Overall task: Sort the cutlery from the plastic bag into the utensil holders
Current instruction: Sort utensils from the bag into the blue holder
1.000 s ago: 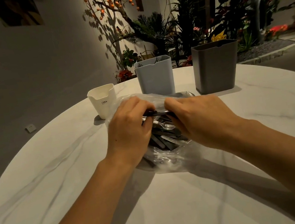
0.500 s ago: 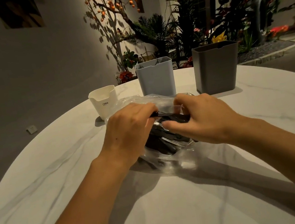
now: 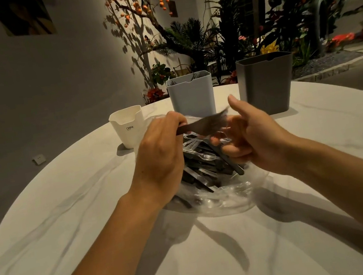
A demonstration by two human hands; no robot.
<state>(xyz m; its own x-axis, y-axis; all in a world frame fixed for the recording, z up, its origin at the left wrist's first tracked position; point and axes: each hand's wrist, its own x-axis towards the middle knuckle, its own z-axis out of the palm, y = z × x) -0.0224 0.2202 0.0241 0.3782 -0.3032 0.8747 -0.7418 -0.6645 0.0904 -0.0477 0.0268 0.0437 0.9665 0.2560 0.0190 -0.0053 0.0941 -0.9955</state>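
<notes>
Dim warm light from above, long forearm shadows across the table (image 3: 320,138), wide-angle bending, motion-blurred utensil (image 3: 207,123).

dark utensil (image 3: 207,123) — motion-blurred, type unclear | bag's (image 3: 229,199) cutlery (image 3: 204,164) — partly behind hands

single head cam, wide-angle, looking forward and down over the tabletop (image 3: 94,224), close above both forearms.

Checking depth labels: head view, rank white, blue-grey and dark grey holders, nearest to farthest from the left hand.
1. White holder: just left of and beyond the left hand, at the bag's edge.
2. Blue-grey holder: beyond the hand, to its right.
3. Dark grey holder: far right, past the right hand.
</notes>
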